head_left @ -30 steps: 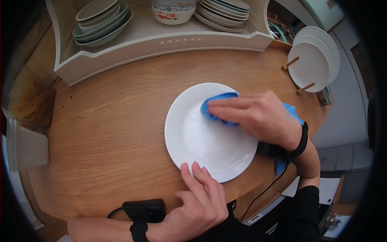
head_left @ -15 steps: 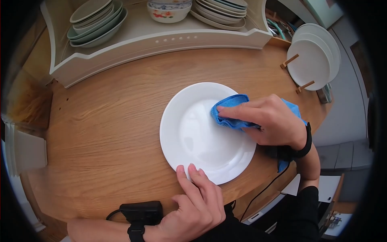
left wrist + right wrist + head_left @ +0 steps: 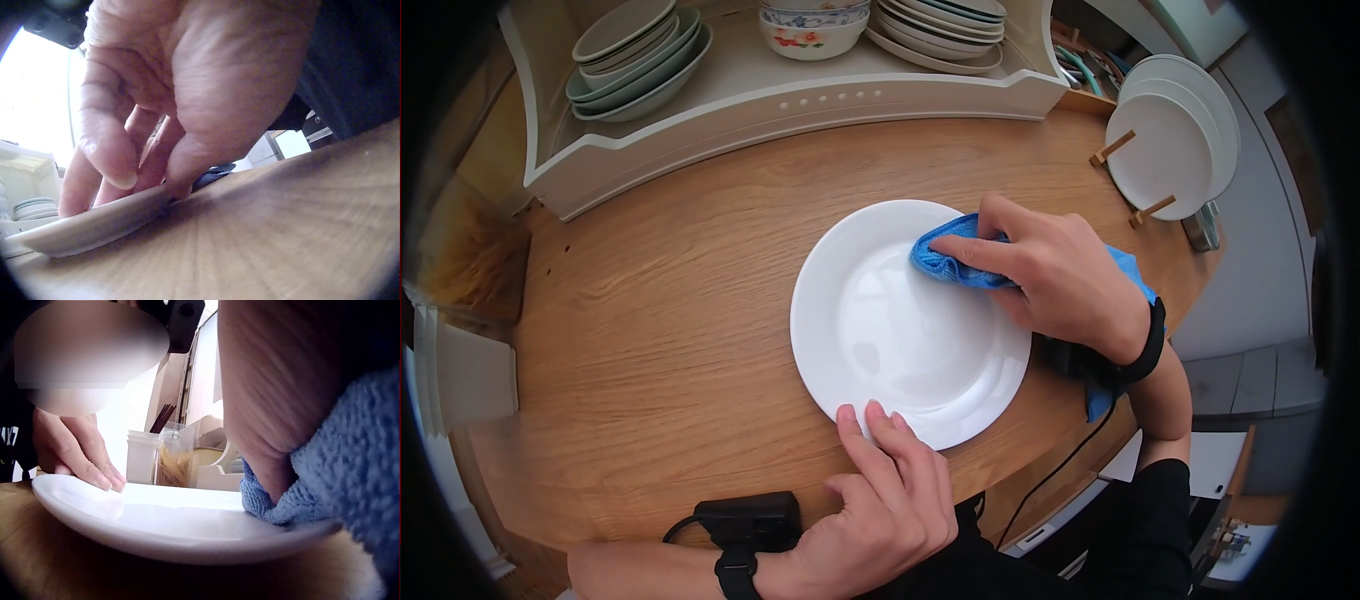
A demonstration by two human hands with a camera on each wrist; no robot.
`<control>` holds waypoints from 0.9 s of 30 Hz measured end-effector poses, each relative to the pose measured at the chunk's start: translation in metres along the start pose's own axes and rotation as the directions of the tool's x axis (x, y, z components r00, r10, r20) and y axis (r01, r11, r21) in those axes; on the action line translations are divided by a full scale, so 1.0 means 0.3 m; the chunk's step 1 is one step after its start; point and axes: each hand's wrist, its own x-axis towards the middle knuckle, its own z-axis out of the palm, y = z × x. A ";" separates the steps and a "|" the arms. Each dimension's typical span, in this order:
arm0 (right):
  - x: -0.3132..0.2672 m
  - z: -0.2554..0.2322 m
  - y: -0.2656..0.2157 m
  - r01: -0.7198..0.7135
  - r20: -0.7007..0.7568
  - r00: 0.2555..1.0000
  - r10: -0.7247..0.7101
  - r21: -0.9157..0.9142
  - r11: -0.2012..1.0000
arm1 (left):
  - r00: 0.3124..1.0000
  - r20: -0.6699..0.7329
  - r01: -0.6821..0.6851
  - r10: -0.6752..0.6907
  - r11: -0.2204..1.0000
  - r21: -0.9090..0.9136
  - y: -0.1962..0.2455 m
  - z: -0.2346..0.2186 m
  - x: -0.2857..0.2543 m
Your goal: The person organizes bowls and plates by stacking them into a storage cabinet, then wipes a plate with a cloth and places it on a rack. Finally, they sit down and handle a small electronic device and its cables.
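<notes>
A white plate (image 3: 880,310) lies on the wooden table. At its near rim, my left hand (image 3: 885,510) rests its fingertips on the plate; the left wrist view shows its fingers (image 3: 78,184) coming down on the rim. My right hand (image 3: 1065,275) grips a bunched blue cloth (image 3: 945,262), thumb and fingers round it, and presses it against the plate's far right part. In the right wrist view the cloth (image 3: 350,469) touches the plate's upper surface, with one end hanging loose past the hand.
A cream shelf (image 3: 800,110) at the back holds stacked plates (image 3: 945,40) and bowls (image 3: 815,38). More plates stand in a wooden rack (image 3: 1165,150) at the right. A black device (image 3: 750,520) with a cable lies by the left wrist. White containers (image 3: 475,370) stand at the left.
The right hand has slid the blue cloth about over the plate's far right part, first toward the right, then back up and left. The left hand keeps its place on the rim.
</notes>
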 end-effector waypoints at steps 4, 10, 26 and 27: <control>-0.005 0.006 -0.010 0.011 0.044 0.999 -0.017 0.123 0.992 | 1.000 0.002 -0.001 0.001 1.000 0.015 0.003 -0.002 -0.002; -0.033 0.008 -0.037 0.113 0.068 0.981 -0.183 0.565 0.817 | 1.000 -0.001 0.018 -0.018 1.000 0.017 0.005 -0.004 -0.003; -0.021 -0.006 -0.086 0.119 0.113 0.985 -0.128 0.079 0.990 | 1.000 -0.008 -0.010 0.011 0.998 0.054 0.008 0.003 -0.002; -0.014 -0.003 -0.077 0.086 0.093 0.992 -0.088 0.031 0.996 | 1.000 -0.008 -0.010 0.010 0.998 0.054 0.009 0.002 -0.001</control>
